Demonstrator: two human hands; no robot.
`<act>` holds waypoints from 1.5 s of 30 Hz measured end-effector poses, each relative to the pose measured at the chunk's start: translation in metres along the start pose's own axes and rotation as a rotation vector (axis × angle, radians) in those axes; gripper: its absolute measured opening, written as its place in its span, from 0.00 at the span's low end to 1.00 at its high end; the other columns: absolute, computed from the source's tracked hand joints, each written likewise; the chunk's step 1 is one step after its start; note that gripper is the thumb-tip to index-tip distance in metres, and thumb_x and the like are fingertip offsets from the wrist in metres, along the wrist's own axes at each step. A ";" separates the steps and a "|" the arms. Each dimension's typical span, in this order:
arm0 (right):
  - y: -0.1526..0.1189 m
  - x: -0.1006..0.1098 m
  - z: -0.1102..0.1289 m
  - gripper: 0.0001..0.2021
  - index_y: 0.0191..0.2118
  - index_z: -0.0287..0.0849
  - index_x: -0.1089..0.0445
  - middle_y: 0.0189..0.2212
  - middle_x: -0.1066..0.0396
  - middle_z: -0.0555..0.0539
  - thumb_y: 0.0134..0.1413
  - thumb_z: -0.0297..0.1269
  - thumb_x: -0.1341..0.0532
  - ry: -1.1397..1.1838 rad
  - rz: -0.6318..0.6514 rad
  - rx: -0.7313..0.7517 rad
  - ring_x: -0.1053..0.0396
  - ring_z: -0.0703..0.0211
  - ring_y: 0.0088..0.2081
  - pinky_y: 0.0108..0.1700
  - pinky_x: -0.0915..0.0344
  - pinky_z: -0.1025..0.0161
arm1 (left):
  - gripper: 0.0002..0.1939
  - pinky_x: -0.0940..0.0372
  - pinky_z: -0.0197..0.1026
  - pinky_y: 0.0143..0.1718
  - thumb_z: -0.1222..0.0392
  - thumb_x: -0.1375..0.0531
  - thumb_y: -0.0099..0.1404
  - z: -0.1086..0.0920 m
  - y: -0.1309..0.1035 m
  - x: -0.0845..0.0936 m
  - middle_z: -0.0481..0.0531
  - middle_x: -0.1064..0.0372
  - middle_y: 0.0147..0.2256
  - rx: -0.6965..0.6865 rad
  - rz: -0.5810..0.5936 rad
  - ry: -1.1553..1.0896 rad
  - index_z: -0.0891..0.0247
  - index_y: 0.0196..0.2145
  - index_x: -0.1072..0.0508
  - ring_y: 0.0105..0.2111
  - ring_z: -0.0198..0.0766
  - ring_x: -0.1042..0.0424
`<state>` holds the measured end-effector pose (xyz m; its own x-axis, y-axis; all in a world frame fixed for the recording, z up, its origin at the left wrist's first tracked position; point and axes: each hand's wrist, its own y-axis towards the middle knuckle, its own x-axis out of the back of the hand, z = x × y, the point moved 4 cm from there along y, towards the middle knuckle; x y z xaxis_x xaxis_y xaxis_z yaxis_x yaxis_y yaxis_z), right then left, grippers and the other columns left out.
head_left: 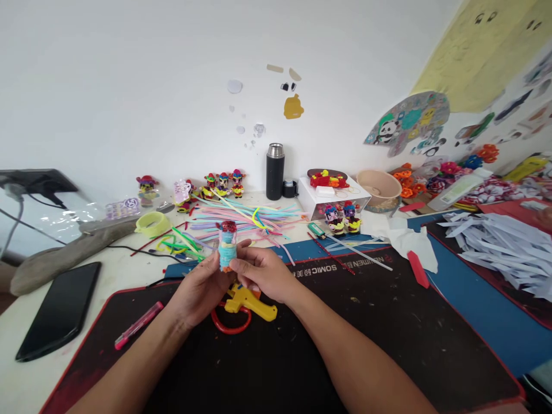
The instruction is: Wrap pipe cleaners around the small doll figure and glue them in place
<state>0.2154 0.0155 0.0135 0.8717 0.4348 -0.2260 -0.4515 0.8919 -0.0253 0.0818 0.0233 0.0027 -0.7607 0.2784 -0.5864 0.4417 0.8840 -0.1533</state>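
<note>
A small pipe-cleaner doll [227, 254] with a light blue body and a dark red top stands upright between my two hands, above the desk mat. My left hand [197, 289] has its fingers closed on the doll's left side. From the other side my right hand [268, 275] pinches the doll near its lower body, thumb in front. Below the hands lies a yellow glue gun [252, 303], partly covered by them. Beside it shows a red looped handle [233, 331], likely of scissors. Behind the doll spreads a pile of pastel pipe cleaners [267, 214].
On the left lie a black phone [60, 310], a pink pen [138, 325] and a yellow tape roll [152, 224]. At the back stand several finished dolls [223, 185], a black thermos [275, 172] and a white box [310, 198]. Paper strips [502, 247] heap at right.
</note>
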 end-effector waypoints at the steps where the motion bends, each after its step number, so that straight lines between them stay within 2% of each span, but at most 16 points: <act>1: 0.001 0.001 -0.001 0.26 0.41 0.43 0.25 0.18 0.39 0.59 0.55 0.63 0.31 0.002 -0.013 0.000 0.49 0.68 0.17 0.21 0.53 0.65 | 0.27 0.28 0.50 0.48 0.44 0.25 0.57 0.000 0.000 -0.001 0.62 0.18 0.43 -0.009 -0.013 0.003 0.65 0.47 0.16 0.45 0.54 0.20; 4: 0.003 0.005 -0.005 0.26 0.39 0.43 0.27 0.18 0.41 0.59 0.51 0.63 0.29 0.014 -0.084 0.042 0.49 0.68 0.18 0.22 0.51 0.66 | 0.23 0.28 0.48 0.46 0.44 0.24 0.56 -0.002 0.001 0.002 0.59 0.18 0.39 -0.081 -0.106 0.064 0.63 0.42 0.16 0.44 0.53 0.21; 7: 0.005 0.008 -0.005 0.25 0.38 0.43 0.27 0.21 0.38 0.57 0.51 0.61 0.27 0.005 -0.134 0.080 0.46 0.67 0.20 0.23 0.50 0.66 | 0.21 0.30 0.45 0.45 0.44 0.25 0.58 -0.008 0.000 0.008 0.58 0.17 0.40 -0.161 -0.188 0.209 0.62 0.42 0.15 0.44 0.52 0.22; 10: 0.004 0.011 -0.003 0.24 0.37 0.43 0.29 0.21 0.37 0.58 0.50 0.58 0.26 -0.040 -0.197 0.084 0.45 0.67 0.21 0.24 0.50 0.66 | 0.20 0.31 0.43 0.46 0.44 0.25 0.59 -0.017 -0.003 0.011 0.56 0.17 0.40 -0.219 -0.210 0.369 0.61 0.41 0.15 0.44 0.50 0.22; 13: 0.002 0.013 -0.002 0.22 0.35 0.43 0.30 0.19 0.41 0.60 0.49 0.55 0.25 -0.125 -0.257 0.110 0.47 0.67 0.21 0.24 0.51 0.66 | 0.21 0.32 0.42 0.47 0.43 0.24 0.56 -0.021 -0.005 0.011 0.56 0.18 0.39 -0.221 -0.198 0.427 0.61 0.39 0.14 0.42 0.49 0.23; 16: 0.001 0.013 -0.002 0.21 0.35 0.43 0.31 0.20 0.39 0.60 0.50 0.53 0.25 -0.193 -0.262 0.125 0.44 0.66 0.22 0.26 0.50 0.67 | 0.21 0.32 0.41 0.44 0.45 0.21 0.51 -0.022 -0.005 0.011 0.55 0.18 0.36 -0.201 -0.164 0.390 0.60 0.37 0.14 0.38 0.46 0.24; 21: -0.001 0.010 0.001 0.21 0.34 0.44 0.31 0.25 0.28 0.55 0.53 0.55 0.27 -0.214 -0.208 0.109 0.33 0.63 0.26 0.29 0.43 0.66 | 0.20 0.32 0.38 0.35 0.49 0.19 0.48 -0.021 -0.003 0.011 0.51 0.23 0.29 -0.149 -0.131 0.290 0.61 0.35 0.15 0.28 0.38 0.29; 28: -0.001 0.007 0.000 0.22 0.34 0.44 0.31 0.29 0.21 0.50 0.53 0.57 0.27 -0.183 -0.161 0.093 0.28 0.60 0.28 0.29 0.40 0.66 | 0.18 0.35 0.35 0.27 0.52 0.18 0.46 -0.020 -0.002 0.011 0.49 0.26 0.25 -0.102 -0.133 0.181 0.64 0.30 0.17 0.23 0.34 0.32; 34: -0.001 0.005 0.001 0.19 0.39 0.43 0.27 0.32 0.19 0.49 0.58 0.55 0.29 -0.177 -0.123 0.105 0.22 0.57 0.33 0.34 0.34 0.64 | 0.19 0.35 0.34 0.25 0.51 0.19 0.47 -0.023 -0.001 0.011 0.49 0.26 0.24 -0.114 -0.162 0.197 0.65 0.28 0.18 0.22 0.32 0.32; 37: -0.001 0.006 0.002 0.16 0.40 0.43 0.25 0.31 0.20 0.49 0.60 0.52 0.31 -0.229 -0.139 0.111 0.23 0.57 0.34 0.34 0.34 0.64 | 0.20 0.33 0.33 0.25 0.49 0.19 0.46 -0.024 0.000 0.014 0.49 0.25 0.24 -0.100 -0.182 0.219 0.65 0.28 0.17 0.22 0.32 0.31; 40: -0.001 0.010 0.002 0.13 0.38 0.42 0.25 0.32 0.21 0.49 0.61 0.48 0.31 -0.262 -0.180 0.149 0.24 0.58 0.34 0.36 0.33 0.64 | 0.19 0.31 0.34 0.26 0.50 0.19 0.46 -0.026 0.000 0.020 0.50 0.23 0.25 -0.111 -0.212 0.216 0.64 0.30 0.16 0.22 0.33 0.29; 45: 0.000 0.014 0.003 0.14 0.34 0.43 0.27 0.31 0.22 0.50 0.63 0.49 0.33 -0.346 -0.215 0.197 0.26 0.59 0.33 0.37 0.33 0.63 | 0.18 0.28 0.35 0.28 0.53 0.19 0.47 -0.029 0.001 0.027 0.51 0.21 0.27 -0.117 -0.239 0.200 0.64 0.31 0.16 0.22 0.34 0.26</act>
<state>0.2282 0.0216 0.0137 0.9692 0.2233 0.1035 -0.2376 0.9586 0.1570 0.0483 0.0427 0.0099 -0.9198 0.1162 -0.3749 0.1909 0.9670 -0.1688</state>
